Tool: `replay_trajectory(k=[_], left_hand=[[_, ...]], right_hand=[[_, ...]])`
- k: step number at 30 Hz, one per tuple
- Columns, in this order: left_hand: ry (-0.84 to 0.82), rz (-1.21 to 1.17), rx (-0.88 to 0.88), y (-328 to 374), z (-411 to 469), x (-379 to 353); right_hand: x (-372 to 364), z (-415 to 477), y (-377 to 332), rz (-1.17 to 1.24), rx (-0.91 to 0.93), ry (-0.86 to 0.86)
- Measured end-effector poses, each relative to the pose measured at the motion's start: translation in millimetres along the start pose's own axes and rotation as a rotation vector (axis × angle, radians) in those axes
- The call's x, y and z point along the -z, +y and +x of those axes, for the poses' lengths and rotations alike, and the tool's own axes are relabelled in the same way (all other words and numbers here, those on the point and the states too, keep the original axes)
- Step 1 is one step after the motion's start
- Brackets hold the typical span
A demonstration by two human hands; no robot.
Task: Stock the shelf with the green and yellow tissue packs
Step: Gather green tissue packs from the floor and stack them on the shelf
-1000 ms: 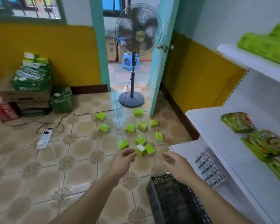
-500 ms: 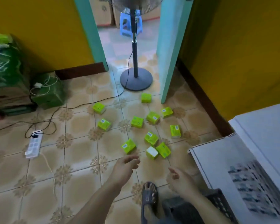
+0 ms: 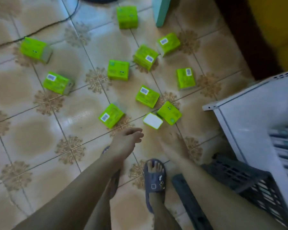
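Tissue packs lie scattered on the tiled floor beyond our hands, none of them held. Our left hand hangs loosely curled and empty just short of the nearest pack, and our right hand is too blurred for us to tell its grip. We judge that a hurried grab could squash or fumble a soft pack, and that our slipper, below both hands, could catch the basket near it as we bend.
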State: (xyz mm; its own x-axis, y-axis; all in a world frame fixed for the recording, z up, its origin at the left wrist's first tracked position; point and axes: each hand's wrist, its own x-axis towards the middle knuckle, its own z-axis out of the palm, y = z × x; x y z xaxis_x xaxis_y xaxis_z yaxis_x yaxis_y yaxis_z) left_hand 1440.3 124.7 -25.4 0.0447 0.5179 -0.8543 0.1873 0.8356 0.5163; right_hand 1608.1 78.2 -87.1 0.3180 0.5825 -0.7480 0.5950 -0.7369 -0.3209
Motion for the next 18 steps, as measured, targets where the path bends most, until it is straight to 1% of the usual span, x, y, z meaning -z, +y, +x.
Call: replay_trajectory(k=[2,4,8,13,18], left_hand=[[-0.038,0.022,0.005,-7.2,43.1,0.4],[-0.062,0.049,0.005,-10.9,77.4,1.8],[-0.056,0.035,0.006,-14.2,124.8,6.9],[-0.053,0.112,0.054,-30.4,148.3,16.0],[-0.054,0.159,0.05,-26.0,132.4,20.7]], right_hand=[[-24.0,47.3,-10.6,0.02,-0.02,0.058],[-44.1,87.9,-21.2,0.017,-0.056,0.078],[-79.5,143.7,-33.3,-0.008,-0.113,0.11],[-107.7,169.0,-30.5,-0.124,-0.147,0.181],[-89.9,155.6,-26.4,-0.057,-0.158,0.157]])
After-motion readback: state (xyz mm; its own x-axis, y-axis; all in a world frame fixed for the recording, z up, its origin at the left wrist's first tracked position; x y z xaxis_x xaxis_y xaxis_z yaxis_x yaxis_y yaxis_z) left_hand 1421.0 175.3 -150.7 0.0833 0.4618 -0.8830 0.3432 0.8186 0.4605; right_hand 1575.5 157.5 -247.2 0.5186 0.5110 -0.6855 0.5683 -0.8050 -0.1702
